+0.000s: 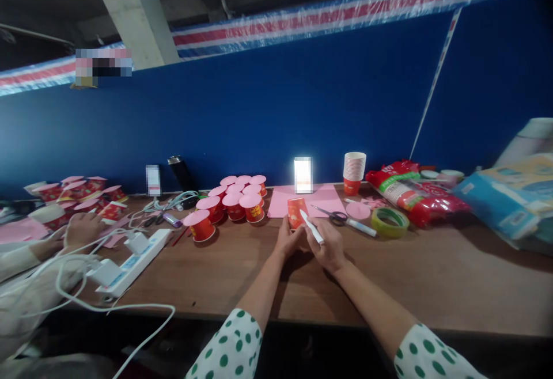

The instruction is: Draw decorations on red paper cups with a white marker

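**Close Work, Steady Grip Wanted**

Behind, blue wall; beneath, brown table. Far right, blue pack, with red bag beside it. Mid-table, pink sheet lying flat, between disc-topped cups to the left and cup stack to the right.

Next in size, right hand and left hand, close together above the table's near half. Left fingers curled round red cup, near the sheet's front edge. Right fingers drawn in narrow around white pen, far end against or just before the cup's side; cannot tell whether touching.

For good pen work, by judgement: support the cup low, away from the printed side. Squeeze gently, as thin paper probably dents. Brace right fingers against left thumb for steadiness. Press lightly, turn the cup rather than the wrist, and avoid brushing any wet ink.
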Motion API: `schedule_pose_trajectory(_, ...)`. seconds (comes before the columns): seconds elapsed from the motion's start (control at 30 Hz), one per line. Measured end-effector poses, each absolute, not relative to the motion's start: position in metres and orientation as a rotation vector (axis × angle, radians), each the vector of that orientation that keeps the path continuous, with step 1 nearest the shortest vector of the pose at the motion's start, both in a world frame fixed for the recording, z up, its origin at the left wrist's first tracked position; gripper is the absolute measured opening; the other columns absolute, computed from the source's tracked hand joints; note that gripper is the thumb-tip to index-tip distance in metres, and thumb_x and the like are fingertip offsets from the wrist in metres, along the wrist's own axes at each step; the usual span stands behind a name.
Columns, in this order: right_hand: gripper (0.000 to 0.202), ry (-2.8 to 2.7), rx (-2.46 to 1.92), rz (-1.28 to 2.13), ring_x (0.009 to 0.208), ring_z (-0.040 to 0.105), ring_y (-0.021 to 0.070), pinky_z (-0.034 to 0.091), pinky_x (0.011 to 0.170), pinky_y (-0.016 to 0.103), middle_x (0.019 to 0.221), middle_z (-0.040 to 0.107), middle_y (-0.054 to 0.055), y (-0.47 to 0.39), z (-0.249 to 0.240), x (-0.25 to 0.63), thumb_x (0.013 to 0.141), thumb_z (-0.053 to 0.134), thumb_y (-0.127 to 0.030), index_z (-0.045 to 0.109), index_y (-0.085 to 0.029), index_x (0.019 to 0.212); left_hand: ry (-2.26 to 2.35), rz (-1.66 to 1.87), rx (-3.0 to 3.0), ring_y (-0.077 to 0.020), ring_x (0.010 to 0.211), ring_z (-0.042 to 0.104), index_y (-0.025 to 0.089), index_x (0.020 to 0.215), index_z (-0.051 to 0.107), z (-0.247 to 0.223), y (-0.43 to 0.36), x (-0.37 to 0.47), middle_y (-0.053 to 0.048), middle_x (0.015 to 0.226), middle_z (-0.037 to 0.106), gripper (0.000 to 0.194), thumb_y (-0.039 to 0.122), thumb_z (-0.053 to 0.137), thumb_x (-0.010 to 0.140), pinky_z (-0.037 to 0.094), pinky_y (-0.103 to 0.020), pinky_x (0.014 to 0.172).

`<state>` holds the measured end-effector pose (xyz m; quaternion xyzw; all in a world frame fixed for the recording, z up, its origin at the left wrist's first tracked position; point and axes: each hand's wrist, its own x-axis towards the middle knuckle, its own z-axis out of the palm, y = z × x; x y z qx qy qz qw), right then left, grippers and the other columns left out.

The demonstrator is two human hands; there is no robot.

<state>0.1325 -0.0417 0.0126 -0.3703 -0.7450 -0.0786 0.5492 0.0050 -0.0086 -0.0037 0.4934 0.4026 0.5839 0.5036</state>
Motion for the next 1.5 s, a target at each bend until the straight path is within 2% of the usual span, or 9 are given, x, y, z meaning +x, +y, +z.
schedule_pose_trajectory(0.13, 0.026, -1.756, -0.870, -0.203, 0.092, 0.062, 0.0209, 0.051, 0.082, 0.035, 0.101, 0.066, 0.010, -0.0414, 0.0121, 0.1326, 0.087, 0.050, -0.022, 0.054, -0.016, 0.111, 1.011, 1.394, 1.223, -0.0139, 0.068, 0.062, 0.018, 0.106, 0.051, -0.0003, -0.0114, 0.0049, -0.006, 0.090, 0.067, 0.049, 0.031, 0.072, 0.064, 0.050, -0.024, 0.064)
schedule_pose_trajectory(0.73, 0.026, -1.760, -0.882, -0.188, 0.093, 0.063, 0.0213, 0.052, 0.082, 0.035, 0.100, 0.066, 0.011, -0.0415, 0.0128, 0.1322, 0.088, 0.047, -0.025, 0.055, -0.017, 0.111, 0.991, 1.375, 1.251, -0.0131, 0.067, 0.063, 0.019, 0.107, 0.049, -0.0016, -0.0110, 0.0046, -0.003, 0.083, 0.067, 0.050, 0.032, 0.072, 0.064, 0.051, -0.024, 0.064)
schedule_pose_trajectory(1.1, 0.025, -1.759, -0.872, -0.180, 0.092, 0.062, 0.0210, 0.051, 0.082, 0.035, 0.101, 0.066, 0.010, -0.0423, 0.0133, 0.1319, 0.087, 0.048, -0.023, 0.055, -0.017, 0.111, 1.000, 1.392, 1.238, -0.0120, 0.062, 0.061, 0.018, 0.106, 0.048, -0.0055, -0.0085, 0.0051, -0.003, 0.084, 0.066, 0.049, 0.031, 0.070, 0.065, 0.049, -0.023, 0.059)
schedule_pose_trajectory(1.5, 0.025, -1.775, -0.883, -0.164, 0.092, 0.062, 0.0211, 0.051, 0.082, 0.035, 0.099, 0.066, 0.010, -0.0421, 0.0128, 0.1323, 0.087, 0.048, -0.023, 0.056, -0.016, 0.109, 1.021, 1.404, 1.224, -0.0132, 0.071, 0.062, 0.018, 0.105, 0.051, -0.0060, -0.0059, 0.0026, -0.005, 0.091, 0.066, 0.049, 0.031, 0.072, 0.063, 0.049, -0.022, 0.064)
